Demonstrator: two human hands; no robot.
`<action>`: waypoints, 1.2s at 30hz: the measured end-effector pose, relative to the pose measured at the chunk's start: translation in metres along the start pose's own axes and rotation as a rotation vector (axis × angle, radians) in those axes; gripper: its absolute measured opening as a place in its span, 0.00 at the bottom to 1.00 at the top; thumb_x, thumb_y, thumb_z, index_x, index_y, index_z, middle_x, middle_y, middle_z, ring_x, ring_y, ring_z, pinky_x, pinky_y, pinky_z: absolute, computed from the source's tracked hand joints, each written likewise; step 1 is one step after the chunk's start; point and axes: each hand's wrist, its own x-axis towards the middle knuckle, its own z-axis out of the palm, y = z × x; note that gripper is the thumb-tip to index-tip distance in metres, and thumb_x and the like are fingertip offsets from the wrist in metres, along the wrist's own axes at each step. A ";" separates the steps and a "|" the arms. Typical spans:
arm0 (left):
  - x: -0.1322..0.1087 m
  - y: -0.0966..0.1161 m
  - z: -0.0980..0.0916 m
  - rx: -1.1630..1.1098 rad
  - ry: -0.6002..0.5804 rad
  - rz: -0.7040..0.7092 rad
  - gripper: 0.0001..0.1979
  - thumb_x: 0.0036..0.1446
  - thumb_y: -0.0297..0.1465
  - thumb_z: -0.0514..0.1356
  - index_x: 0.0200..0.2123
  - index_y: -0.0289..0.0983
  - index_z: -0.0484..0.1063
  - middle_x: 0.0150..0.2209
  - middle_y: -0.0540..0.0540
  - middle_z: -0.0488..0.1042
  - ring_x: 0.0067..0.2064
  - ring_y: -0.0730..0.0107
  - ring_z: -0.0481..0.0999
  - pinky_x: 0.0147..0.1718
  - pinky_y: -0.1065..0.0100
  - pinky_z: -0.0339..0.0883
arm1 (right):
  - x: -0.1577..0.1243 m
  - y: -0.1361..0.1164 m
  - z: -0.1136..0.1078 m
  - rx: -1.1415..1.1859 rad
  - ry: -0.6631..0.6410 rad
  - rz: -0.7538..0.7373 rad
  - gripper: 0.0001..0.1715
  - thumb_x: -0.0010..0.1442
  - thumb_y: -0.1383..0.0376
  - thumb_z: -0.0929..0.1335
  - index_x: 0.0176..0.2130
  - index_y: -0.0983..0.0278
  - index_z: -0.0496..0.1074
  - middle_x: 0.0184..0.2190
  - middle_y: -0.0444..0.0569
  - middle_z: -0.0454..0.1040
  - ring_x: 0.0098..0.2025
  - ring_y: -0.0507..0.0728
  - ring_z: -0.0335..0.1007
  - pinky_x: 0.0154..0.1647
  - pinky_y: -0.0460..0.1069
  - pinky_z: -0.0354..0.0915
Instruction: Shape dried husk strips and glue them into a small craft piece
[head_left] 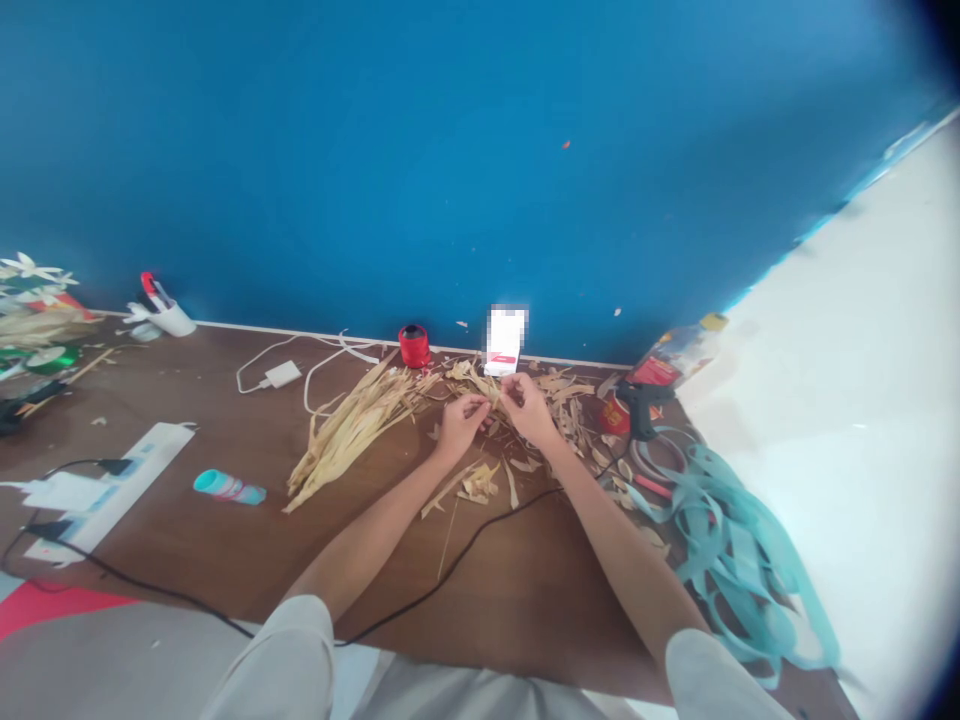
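Note:
Both of my hands meet over a litter of dried husk scraps [570, 400] near the back of the brown table. My left hand [461, 425] is closed in a pinch, and a small pale piece that looks like dried husk shows at its fingertips. Just to the right, my right hand [527, 408] pinches at the same spot; its fingers partly hide what is held. A long bundle of dried husks [352, 425] lies left of my hands. Nearer to me, between my forearms, rests a small crumpled husk clump [478, 483].
Behind my hands a bright phone [506, 342] leans on the blue wall, with a red thread spool [414, 346] to its left. A black glue gun [645, 405] and tangled teal ribbon [739, 545] lie right. A black cable [450, 580] crosses the table from a power strip [120, 490].

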 end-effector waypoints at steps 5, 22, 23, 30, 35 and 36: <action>-0.001 0.002 0.000 0.015 -0.011 0.001 0.15 0.52 0.40 0.62 0.36 0.33 0.75 0.23 0.48 0.74 0.24 0.72 0.73 0.24 0.70 0.66 | 0.001 -0.007 -0.003 -0.001 -0.015 -0.003 0.11 0.56 0.64 0.65 0.40 0.61 0.60 0.32 0.46 0.69 0.33 0.55 0.66 0.38 0.51 0.64; 0.003 -0.010 -0.004 0.029 0.000 0.049 0.13 0.50 0.38 0.63 0.34 0.33 0.75 0.25 0.47 0.74 0.27 0.72 0.72 0.28 0.70 0.67 | -0.001 -0.013 -0.003 -0.015 0.024 0.004 0.10 0.56 0.61 0.67 0.39 0.61 0.64 0.34 0.47 0.72 0.35 0.55 0.69 0.37 0.50 0.66; 0.003 -0.010 -0.004 0.030 0.001 0.048 0.13 0.51 0.38 0.63 0.34 0.33 0.74 0.25 0.48 0.73 0.27 0.72 0.72 0.28 0.70 0.67 | -0.001 -0.013 -0.003 -0.022 0.031 0.012 0.11 0.56 0.60 0.67 0.40 0.61 0.65 0.35 0.48 0.72 0.35 0.55 0.70 0.37 0.50 0.66; 0.003 -0.005 -0.002 0.041 0.013 0.097 0.12 0.53 0.38 0.61 0.34 0.34 0.71 0.27 0.49 0.71 0.29 0.73 0.70 0.32 0.71 0.65 | 0.003 -0.008 -0.011 0.008 -0.099 0.046 0.21 0.56 0.59 0.68 0.48 0.60 0.66 0.46 0.52 0.72 0.42 0.57 0.71 0.39 0.51 0.68; 0.001 -0.001 -0.002 0.108 -0.013 0.141 0.11 0.55 0.37 0.59 0.34 0.34 0.70 0.29 0.49 0.72 0.30 0.74 0.70 0.34 0.71 0.65 | 0.004 -0.005 -0.013 -0.021 -0.142 0.028 0.14 0.57 0.59 0.67 0.42 0.62 0.71 0.37 0.49 0.76 0.40 0.58 0.73 0.44 0.53 0.68; 0.001 0.000 -0.002 0.113 -0.019 0.144 0.11 0.55 0.38 0.59 0.34 0.34 0.70 0.29 0.49 0.72 0.30 0.74 0.71 0.33 0.71 0.65 | 0.004 -0.005 -0.013 -0.024 -0.134 0.028 0.12 0.57 0.59 0.67 0.41 0.62 0.72 0.37 0.49 0.76 0.39 0.58 0.73 0.43 0.53 0.68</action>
